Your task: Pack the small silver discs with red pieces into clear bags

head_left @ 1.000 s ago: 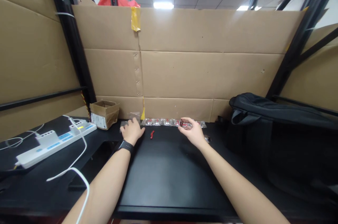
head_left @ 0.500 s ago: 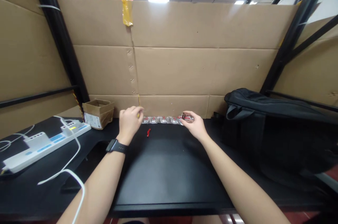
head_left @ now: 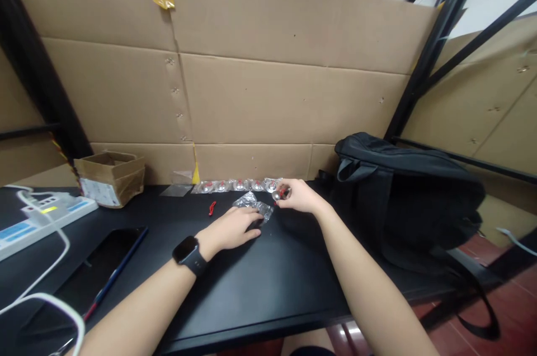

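Note:
My left hand (head_left: 237, 227) lies over the black table, fingers stretched forward onto a crinkled clear plastic bag (head_left: 248, 198). A dark watch is on that wrist. My right hand (head_left: 300, 197) pinches a small round silver piece with red on it (head_left: 277, 195), partly hidden by the fingers; its exact kind cannot be made out. Behind the hands, along the cardboard wall, runs a row of several round silver pieces in clear bags (head_left: 239, 185), each with red on it. A short red strap (head_left: 212, 208) lies left of the plastic bag.
To the left stand an open small cardboard box (head_left: 111, 180) and a white power strip (head_left: 79, 212) with cables. A dark tablet (head_left: 90, 269) lies near my left forearm. A clear flat sheet (head_left: 176, 190) is by the wall. A black backpack (head_left: 403, 205) fills the right side.
My left hand has come down and right, onto a plastic bag now lying in front of the row. My right hand still holds the round piece. The view has turned rightward and down.

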Demonstrator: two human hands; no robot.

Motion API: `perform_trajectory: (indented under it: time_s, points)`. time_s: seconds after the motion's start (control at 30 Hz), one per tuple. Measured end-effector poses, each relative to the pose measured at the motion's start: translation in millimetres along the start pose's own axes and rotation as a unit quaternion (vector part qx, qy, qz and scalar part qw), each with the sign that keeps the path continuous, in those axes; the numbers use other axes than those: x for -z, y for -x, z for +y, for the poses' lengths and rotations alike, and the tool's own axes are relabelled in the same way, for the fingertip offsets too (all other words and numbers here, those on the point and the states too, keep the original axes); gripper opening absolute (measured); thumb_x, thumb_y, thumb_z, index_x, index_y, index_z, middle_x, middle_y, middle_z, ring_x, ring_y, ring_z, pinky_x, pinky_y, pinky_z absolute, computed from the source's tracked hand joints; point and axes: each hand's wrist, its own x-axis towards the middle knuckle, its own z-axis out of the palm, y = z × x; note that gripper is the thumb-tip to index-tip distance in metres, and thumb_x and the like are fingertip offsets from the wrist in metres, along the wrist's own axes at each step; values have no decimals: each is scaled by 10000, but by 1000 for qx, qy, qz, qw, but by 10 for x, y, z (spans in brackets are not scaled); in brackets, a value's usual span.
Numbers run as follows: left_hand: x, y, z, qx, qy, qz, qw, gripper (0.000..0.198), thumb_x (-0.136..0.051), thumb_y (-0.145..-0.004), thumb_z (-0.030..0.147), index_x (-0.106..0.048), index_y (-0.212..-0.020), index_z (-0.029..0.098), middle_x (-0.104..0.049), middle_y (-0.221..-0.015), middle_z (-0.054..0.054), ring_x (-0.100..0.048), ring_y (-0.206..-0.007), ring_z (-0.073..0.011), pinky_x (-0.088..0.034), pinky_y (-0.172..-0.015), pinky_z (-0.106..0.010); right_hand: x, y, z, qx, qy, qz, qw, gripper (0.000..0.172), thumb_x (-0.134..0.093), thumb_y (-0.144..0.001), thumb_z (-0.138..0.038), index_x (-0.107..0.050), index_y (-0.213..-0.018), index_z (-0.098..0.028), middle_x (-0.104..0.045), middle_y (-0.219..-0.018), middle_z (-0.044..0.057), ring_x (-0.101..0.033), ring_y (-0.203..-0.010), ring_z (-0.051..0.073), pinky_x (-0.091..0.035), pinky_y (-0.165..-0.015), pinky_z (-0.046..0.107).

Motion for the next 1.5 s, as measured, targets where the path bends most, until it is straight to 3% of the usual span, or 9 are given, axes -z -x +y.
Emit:
perform_trajectory:
  time_s: [0.13,0.27,0.53,0.7,0.9,1.0,1.07,1.3,1.5]
  points:
    - [-9,36,-43,42,2,-50,998,497,-509,-938,528,-518,-1409,371,-445,-1538,-64,-372,-1426,-343,-299,-1137,-543,48,30,-87,10,28,-80,996,229,-750,-642,-245,-722,-860,-183,-720,-782,-5,-627,-678,138,-450,-642,219]
    - [14,33,-16,58,7,-107,993,532,-461,-945,585,-415,-1461,462,-308,-1614,-31,-229,-1485,-382,-230,-1132,-636,-27,31,-164,10,64,-129,990,224,-757,-636,-261,-733,-840,-172,-720,-767,13,-634,-694,156,-453,-636,224]
    - [-1,30,-16,57,8,-115,992,516,-436,-950,600,-389,-1456,508,-286,-1624,-23,-201,-1494,-370,-215,-1127,-654,-221,7,-120,-24,166,-158,973,313,-813,-606,-314,-749,-878,-172,-707,-811,52,-615,-744,181,-422,-593,230]
    - [-5,37,-15,61,8,-102,993,504,-468,-946,575,-414,-1442,509,-295,-1620,-19,-178,-1494,-391,-186,-1120,-682,-255,-7,-70,5,100,-135,986,256,-819,-646,-334,-762,-840,-176,-711,-733,34,-623,-664,170,-432,-583,240]
    - [-15,41,-36,47,28,-98,994,494,-491,-938,574,-453,-1424,495,-304,-1616,-21,-206,-1486,-392,-184,-1120,-683,-246,-23,21,-9,-26,-180,983,220,-720,-680,-104,-759,-885,-175,-728,-716,12,-672,-651,159,-474,-594,217]
    - [-22,41,-49,46,31,-99,994,495,-491,-941,570,-450,-1428,490,-286,-1623,-23,-204,-1489,-386,-178,-1122,-686,-290,-52,42,18,-23,-155,987,178,-774,-693,-168,-739,-867,-165,-718,-768,17,-659,-680,151,-459,-620,217]
    - [-25,40,-54,46,32,-98,994,493,-499,-940,565,-455,-1424,488,-251,-1636,-24,-186,-1496,-383,-169,-1125,-687,-354,-70,29,31,23,-112,993,250,-844,-647,-250,-717,-849,-176,-697,-805,9,-635,-706,146,-425,-630,217]
    - [-14,43,-86,55,22,-91,994,467,-571,-911,529,-512,-1374,507,-187,-1654,11,-112,-1508,-394,-148,-1127,-692,-613,-93,-72,-44,151,0,988,479,-829,-625,-574,-609,-875,-229,-662,-870,6,-581,-741,174,-331,-604,239]
    - [-10,56,-131,66,19,-82,994,454,-573,-909,523,-521,-1360,519,-210,-1648,13,-125,-1503,-402,-179,-1112,-700,-546,-88,29,16,55,-62,996,275,-784,-754,-331,-588,-906,-213,-661,-817,-18,-590,-715,129,-367,-630,221]
